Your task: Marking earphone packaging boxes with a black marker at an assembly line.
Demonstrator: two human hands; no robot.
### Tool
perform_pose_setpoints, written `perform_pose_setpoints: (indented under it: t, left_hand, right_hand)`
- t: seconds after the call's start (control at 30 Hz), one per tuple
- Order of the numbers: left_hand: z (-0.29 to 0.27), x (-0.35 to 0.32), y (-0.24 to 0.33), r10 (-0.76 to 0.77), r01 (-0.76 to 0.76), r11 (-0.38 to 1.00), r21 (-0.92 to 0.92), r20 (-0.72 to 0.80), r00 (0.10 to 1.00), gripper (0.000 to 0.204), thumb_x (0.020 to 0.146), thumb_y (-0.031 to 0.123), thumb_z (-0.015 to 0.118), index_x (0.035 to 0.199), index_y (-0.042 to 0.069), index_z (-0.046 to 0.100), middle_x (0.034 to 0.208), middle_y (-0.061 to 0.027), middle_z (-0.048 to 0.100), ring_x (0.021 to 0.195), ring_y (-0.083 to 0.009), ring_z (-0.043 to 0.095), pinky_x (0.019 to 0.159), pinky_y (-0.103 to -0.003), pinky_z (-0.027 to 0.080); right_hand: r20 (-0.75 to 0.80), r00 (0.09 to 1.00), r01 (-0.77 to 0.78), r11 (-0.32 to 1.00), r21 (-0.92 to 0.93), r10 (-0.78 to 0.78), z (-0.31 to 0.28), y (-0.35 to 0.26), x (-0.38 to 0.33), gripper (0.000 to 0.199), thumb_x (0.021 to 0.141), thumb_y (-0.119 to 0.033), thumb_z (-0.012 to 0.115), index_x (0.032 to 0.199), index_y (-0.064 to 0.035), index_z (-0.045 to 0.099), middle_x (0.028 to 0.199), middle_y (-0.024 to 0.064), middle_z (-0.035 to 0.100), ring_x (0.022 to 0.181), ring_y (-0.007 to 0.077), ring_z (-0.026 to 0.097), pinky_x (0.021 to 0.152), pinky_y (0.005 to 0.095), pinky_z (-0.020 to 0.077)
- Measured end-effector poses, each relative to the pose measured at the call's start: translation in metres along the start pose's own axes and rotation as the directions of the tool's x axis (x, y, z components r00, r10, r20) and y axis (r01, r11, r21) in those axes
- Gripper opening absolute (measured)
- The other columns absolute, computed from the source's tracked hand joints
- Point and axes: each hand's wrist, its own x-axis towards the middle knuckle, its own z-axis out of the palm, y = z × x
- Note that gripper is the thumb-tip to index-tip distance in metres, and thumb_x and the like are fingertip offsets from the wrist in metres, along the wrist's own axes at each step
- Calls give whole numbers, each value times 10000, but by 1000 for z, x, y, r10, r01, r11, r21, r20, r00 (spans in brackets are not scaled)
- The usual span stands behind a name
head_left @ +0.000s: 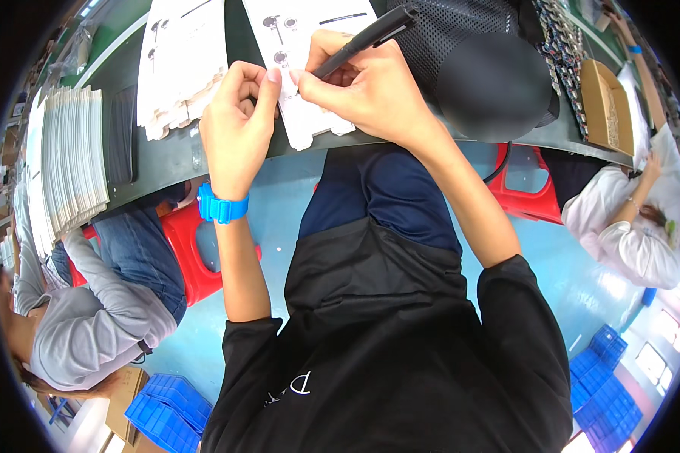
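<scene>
So, far left, a person in a grey top (102,328) sat beside a thick stack of white sheets (72,155) on the dark table (166,162), with a flat black thing (122,136) next to it. Then came a batch of white printed cards (180,72), ragged at the near edge. The left hand (239,113), blue watch (223,206) on its wrist, had its fingers curled in, thumb up by the second printed batch (310,124); couldn't tell if it was pinching anything. That batch lay under and between both hands. The right hand (366,90) was gripping a black pen (366,43), slanted over the batch. Right of that: black mesh item (468,30), open cardboard box (607,106), and somebody in white (627,219).
</scene>
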Motion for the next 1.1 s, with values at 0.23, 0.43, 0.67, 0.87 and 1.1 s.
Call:
perform_pose_setpoints:
  t: [0.23,0.43,0.67,0.87,1.1]
  left_hand:
    - [-1,0,4,34,-29,991,131,-35,999,233,1020,255,669,930,44,634,624,-11,611,537,-83,538,535,-264,400]
    - [7,-2,28,80,-45,900,435,-62,995,417,980,403,697,815,55,538,545,-80,563,497,-281,601,517,-409,448]
    - [8,-9,35,85,-28,883,468,-102,991,383,970,339,710,805,61,505,531,-88,509,494,-308,562,513,-426,423]
    - [9,-17,53,125,-95,981,166,-175,977,268,988,184,704,843,27,543,556,-32,481,485,-127,454,494,-316,368]
    - [-61,-21,63,147,-148,989,21,-338,930,197,1056,157,627,958,-12,652,734,53,595,641,-8,443,553,-198,314]
  right_hand:
    - [-51,997,-54,982,179,64,0,0,4,139,957,-96,736,906,2,652,740,8,664,669,42,637,589,207,495]
    - [-189,977,-33,944,328,100,1,-12,9,161,998,-138,695,1039,16,671,775,42,706,663,61,648,581,219,501]
    - [-518,854,180,962,205,-50,-35,-48,-5,223,1057,-185,620,1118,9,712,834,78,739,701,84,656,625,223,496]
    - [-547,836,139,980,140,-40,-43,-52,-24,222,1064,-164,600,1128,19,708,841,82,741,721,91,667,643,230,512]
    - [-340,850,234,866,-441,-403,-33,-37,-17,186,977,-25,637,1147,24,693,1022,173,752,930,308,753,848,357,580]
